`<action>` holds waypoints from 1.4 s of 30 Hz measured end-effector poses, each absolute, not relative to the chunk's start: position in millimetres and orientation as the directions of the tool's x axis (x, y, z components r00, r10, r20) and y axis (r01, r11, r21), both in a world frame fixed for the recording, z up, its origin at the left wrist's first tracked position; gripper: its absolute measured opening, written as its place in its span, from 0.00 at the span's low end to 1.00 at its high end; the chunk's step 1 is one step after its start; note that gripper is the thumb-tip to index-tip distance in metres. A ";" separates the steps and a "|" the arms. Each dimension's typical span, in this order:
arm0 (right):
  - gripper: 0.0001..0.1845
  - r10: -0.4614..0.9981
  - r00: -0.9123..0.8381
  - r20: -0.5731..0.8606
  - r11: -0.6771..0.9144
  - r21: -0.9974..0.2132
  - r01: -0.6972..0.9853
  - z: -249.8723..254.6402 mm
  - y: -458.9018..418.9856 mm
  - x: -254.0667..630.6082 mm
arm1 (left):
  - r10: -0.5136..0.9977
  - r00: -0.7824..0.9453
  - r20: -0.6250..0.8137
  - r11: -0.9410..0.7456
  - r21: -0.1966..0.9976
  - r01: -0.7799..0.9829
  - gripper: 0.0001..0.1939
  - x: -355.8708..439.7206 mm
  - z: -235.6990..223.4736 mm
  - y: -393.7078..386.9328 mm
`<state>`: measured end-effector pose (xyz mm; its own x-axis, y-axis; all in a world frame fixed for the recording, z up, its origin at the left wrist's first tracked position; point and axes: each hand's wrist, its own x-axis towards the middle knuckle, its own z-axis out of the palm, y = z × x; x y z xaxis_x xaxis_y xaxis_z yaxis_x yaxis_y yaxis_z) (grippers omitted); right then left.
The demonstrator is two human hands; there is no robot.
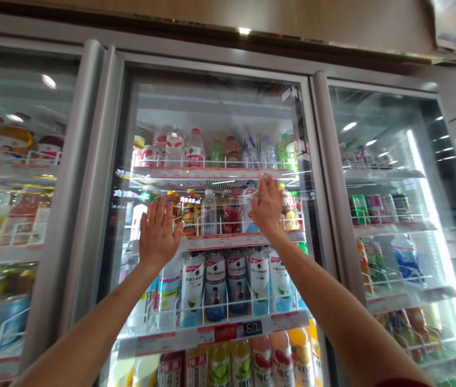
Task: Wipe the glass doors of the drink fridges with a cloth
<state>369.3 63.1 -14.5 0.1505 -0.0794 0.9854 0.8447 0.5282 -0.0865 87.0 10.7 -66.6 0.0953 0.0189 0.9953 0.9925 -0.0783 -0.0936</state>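
Note:
My left hand (158, 232) is raised flat in front of the middle glass door (219, 99), fingers stretched upward and thumb apart, with nothing in it. My right hand (267, 207) is up at the same door, farther right and a little higher. Its fingers point up and look foreshortened and slightly blurred; nothing shows in them. Both palms face the glass and seem to touch it. Behind the pane are shelved drinks, among them a clear bottle (209, 212) between the hands and white-and-blue bottles (192, 287) below them.
Metal door frames (85, 193) stand left and right (338, 188) of the middle door. A left glass door (10, 107) and a right glass door (376, 118) cover more drinks. A price strip (228, 331) runs along a lower shelf. Wooden panelling (195, 13) lies above.

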 end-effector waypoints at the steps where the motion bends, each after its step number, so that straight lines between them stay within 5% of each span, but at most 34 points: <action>1: 0.27 -0.094 -0.022 0.995 0.534 0.069 0.843 -23.0 60.1 358.6 | 0.023 0.096 0.995 -0.079 -0.094 0.992 0.30 86.6 -67.0 10.6; 2: 0.26 -0.098 -0.159 0.982 0.533 0.186 0.825 -30.3 58.5 356.0 | 0.026 0.097 0.995 -0.078 -0.095 0.992 0.30 86.3 -67.4 10.6; 4: 0.25 -0.080 -0.188 0.979 0.526 0.201 0.827 -38.6 60.3 375.4 | 0.022 0.095 0.995 -0.075 -0.093 0.993 0.30 86.4 -68.1 11.1; 8: 0.26 -0.059 0.347 0.936 0.495 -0.275 0.825 -33.8 71.8 431.1 | 0.016 0.092 0.996 -0.075 -0.091 0.993 0.30 87.7 -66.7 12.1; 10: 0.27 -0.046 0.411 0.910 0.496 -0.336 0.800 -36.9 70.9 419.1 | 0.021 0.088 0.996 -0.078 -0.086 0.993 0.30 88.2 -65.6 11.6; 12: 0.27 -0.033 0.230 0.973 0.512 -0.181 0.840 -50.8 63.9 384.6 | 0.028 0.089 0.996 -0.088 -0.086 0.992 0.30 89.1 -67.2 10.2; 15: 0.25 -0.081 -0.284 0.955 0.527 0.283 0.801 -77.5 55.1 353.9 | 0.042 0.096 0.995 -0.122 -0.090 0.988 0.31 93.3 -80.5 7.0; 16: 0.25 -0.090 -0.330 0.940 0.521 0.327 0.788 -83.1 55.5 359.7 | 0.049 0.101 0.994 -0.131 -0.094 0.987 0.32 95.5 -87.9 6.0; 18: 0.24 -0.086 -0.156 0.984 0.497 0.178 0.849 -85.9 61.7 390.8 | 0.061 0.119 0.991 -0.132 -0.111 0.985 0.33 100.3 -104.3 5.3; 21: 0.24 -0.073 0.344 0.936 0.452 -0.276 0.848 -77.5 73.6 434.5 | 0.061 0.140 0.988 -0.105 -0.133 0.986 0.34 106.3 -123.1 6.8; 23: 0.25 -0.072 0.447 0.891 0.445 -0.373 0.814 -77.4 74.1 431.4 | 0.052 0.138 0.989 -0.099 -0.133 0.986 0.35 107.9 -127.7 8.2; 25: 0.25 -0.079 0.263 0.962 0.461 -0.199 0.865 -87.3 68.6 410.3 | 0.052 0.132 0.990 -0.104 -0.126 0.987 0.34 107.6 -127.8 8.9; 28: 0.24 -0.096 -0.226 0.969 0.486 0.244 0.840 -107.5 63.0 398.9 | 0.052 0.125 0.991 -0.107 -0.119 0.987 0.33 106.3 -126.1 9.5; 30: 0.23 -0.114 -0.170 0.979 0.468 0.204 0.860 -114.3 67.2 419.5 | 0.045 0.131 0.990 -0.105 -0.126 0.986 0.33 106.2 -126.0 9.9; 33: 0.25 -0.141 0.314 0.939 0.438 -0.226 0.870 -115.3 77.1 448.0 | 0.041 0.141 0.989 -0.100 -0.137 0.986 0.33 106.6 -125.7 10.8; 34: 0.25 -0.143 0.383 0.913 0.443 -0.287 0.849 -116.9 78.1 445.5 | 0.038 0.141 0.989 -0.099 -0.137 0.986 0.33 106.6 -125.2 11.1; 36: 0.26 -0.142 0.302 0.943 0.476 -0.203 0.856 -125.6 74.3 422.3 | 0.031 0.140 0.990 -0.097 -0.136 0.986 0.33 106.2 -124.5 11.5; 40: 0.27 -0.124 -0.237 0.964 0.516 0.267 0.814 -149.2 60.4 384.5 | 0.026 0.153 0.988 -0.098 -0.149 0.984 0.34 105.6 -134.5 10.1; 42: 0.25 -0.120 -0.162 0.979 0.484 0.200 0.852 -151.9 62.9 401.4 | 0.046 0.182 0.982 -0.108 -0.177 0.978 0.34 107.3 -148.5 8.8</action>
